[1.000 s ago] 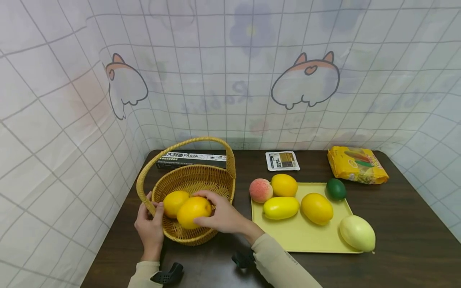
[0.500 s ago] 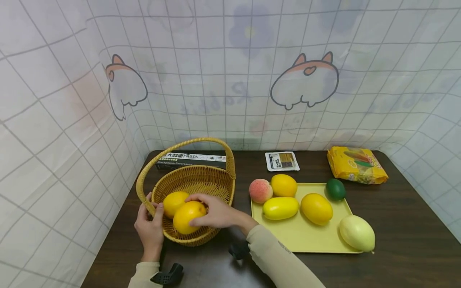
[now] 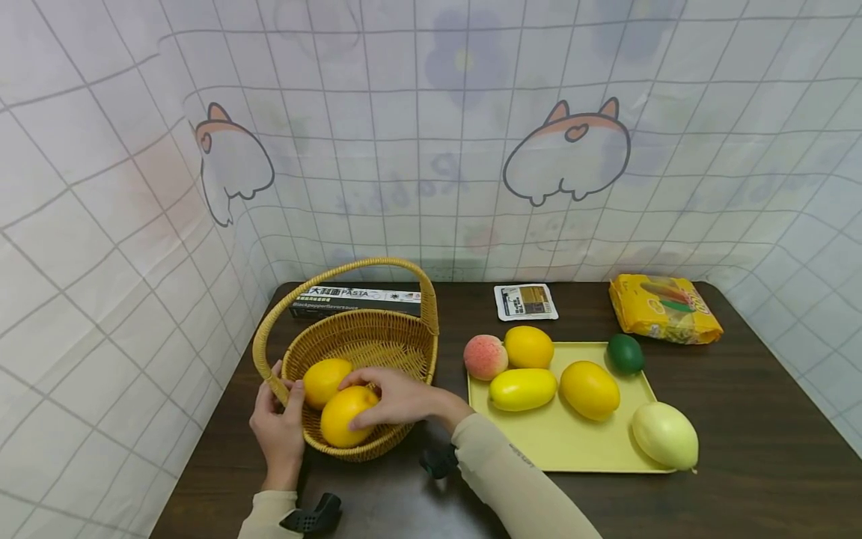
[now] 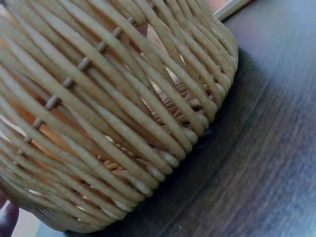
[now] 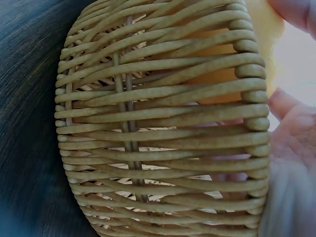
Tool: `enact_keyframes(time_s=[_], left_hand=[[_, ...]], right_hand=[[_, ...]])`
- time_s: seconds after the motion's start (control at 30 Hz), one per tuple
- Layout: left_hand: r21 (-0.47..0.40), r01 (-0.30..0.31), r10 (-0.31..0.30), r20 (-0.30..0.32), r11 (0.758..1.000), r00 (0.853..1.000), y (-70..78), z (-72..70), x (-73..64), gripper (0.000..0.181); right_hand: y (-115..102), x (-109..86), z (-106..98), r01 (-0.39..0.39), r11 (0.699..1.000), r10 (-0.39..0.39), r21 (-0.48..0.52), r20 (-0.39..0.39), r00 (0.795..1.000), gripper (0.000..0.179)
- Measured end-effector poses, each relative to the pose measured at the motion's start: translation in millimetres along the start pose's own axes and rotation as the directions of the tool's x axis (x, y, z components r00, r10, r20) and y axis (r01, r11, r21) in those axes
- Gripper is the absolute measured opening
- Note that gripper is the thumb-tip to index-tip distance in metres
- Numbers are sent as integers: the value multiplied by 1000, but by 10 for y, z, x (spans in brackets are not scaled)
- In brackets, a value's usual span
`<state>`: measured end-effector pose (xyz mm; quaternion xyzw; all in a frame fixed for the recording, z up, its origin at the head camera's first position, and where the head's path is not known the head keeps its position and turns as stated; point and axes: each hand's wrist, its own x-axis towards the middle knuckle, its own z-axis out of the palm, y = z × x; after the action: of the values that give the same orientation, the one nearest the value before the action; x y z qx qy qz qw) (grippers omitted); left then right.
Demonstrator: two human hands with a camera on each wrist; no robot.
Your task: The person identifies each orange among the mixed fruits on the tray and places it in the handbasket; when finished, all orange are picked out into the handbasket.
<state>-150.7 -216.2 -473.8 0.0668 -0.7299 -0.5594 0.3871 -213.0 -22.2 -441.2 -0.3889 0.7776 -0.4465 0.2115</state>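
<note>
In the head view, a wicker basket (image 3: pixel 364 322) with a tall arched handle stands at the left of the table. My left hand (image 3: pixel 279 427) grips its left rim at the foot of the handle. My right hand (image 3: pixel 397 397) reaches over the right rim and holds a large, rounded yellow-orange fruit (image 3: pixel 340 427) low at the basket's near side. A second yellow fruit (image 3: pixel 326 378) lies beside it, inside the basket. The right wrist view shows the wicker wall (image 5: pixel 163 118), with the held fruit (image 5: pixel 264 34) partly hidden behind it.
A yellow tray (image 3: pixel 572 449) to the right bears several fruits, including a long yellow one (image 3: pixel 523 389) and a dark green one (image 3: pixel 625 354). A peach (image 3: pixel 485 357) sits at its left edge. Behind are a pasta box (image 3: pixel 357 299), a flat packet (image 3: pixel 526 302) and a yellow bag (image 3: pixel 667 308).
My right hand has moved left and lowered the yellow-orange fruit toward the near side of the basket. My left hand has kept its grip on the rim.
</note>
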Motion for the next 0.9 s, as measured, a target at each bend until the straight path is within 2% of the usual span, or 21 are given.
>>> enact_keyframes(time_s=[0.23,0.5,0.67,0.9], left_hand=[[-3,0,0,1,1000,1000,2,-6,6,14],[-9,5,-5,7,1000,1000,-15,-4,7,12],[-14,6,-6,14,1000,1000,-29,-4,7,11],[-15,-2,2,21,1000,1000,-33,-5,13,10]], right_hand=[[-25,53,27,-31,999,32,-29,14,999,56],[-11,80,29,-65,997,63,34,54,997,56],[-2,87,6,-64,998,64,6,97,993,59],[-12,69,-25,-86,995,89,-41,74,993,61]])
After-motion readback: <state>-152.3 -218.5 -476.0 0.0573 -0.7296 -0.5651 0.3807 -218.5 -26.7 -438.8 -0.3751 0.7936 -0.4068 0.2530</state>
